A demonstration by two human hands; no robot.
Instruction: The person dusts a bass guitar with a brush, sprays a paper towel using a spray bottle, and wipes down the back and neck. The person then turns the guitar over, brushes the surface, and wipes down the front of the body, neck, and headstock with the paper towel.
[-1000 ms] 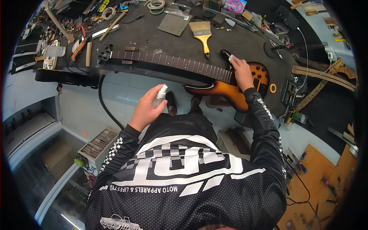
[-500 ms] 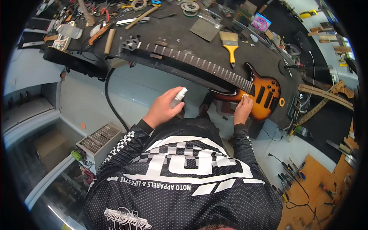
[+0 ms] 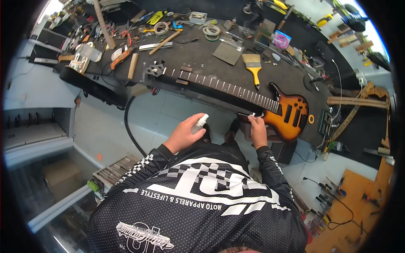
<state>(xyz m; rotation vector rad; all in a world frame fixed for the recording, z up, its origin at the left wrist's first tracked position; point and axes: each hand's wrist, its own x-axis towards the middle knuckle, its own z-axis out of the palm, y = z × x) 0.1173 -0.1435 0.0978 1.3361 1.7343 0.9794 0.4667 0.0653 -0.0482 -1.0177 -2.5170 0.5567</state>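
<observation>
A sunburst electric bass guitar (image 3: 286, 126) lies along the bench's near edge, with no strings visible on its dark fretboard (image 3: 228, 89). My right hand (image 3: 258, 134) pinches a small white cloth (image 3: 253, 115) at the body's near horn. Whether the cloth presses on the finish is hard to make out. Over the floor, away from the bass, my left hand (image 3: 184, 134) is wrapped round a small clear spray bottle (image 3: 201, 122) with a white top. Its fingers cover most of the bottle.
A yellow-handled paintbrush (image 3: 254, 69) and a grey flat sheet (image 3: 228, 51) lie behind the neck on the dark workbench (image 3: 202, 55). Tape rolls (image 3: 211, 32) and scattered tools fill the back. A black hose (image 3: 128, 122) hangs at the left. An orange tool board (image 3: 344, 202) is at lower right.
My right hand has moved left with the cloth, from beside the fretboard's end to the near horn. My left hand still holds the spray bottle. The view has shifted, showing more of the bench's back.
</observation>
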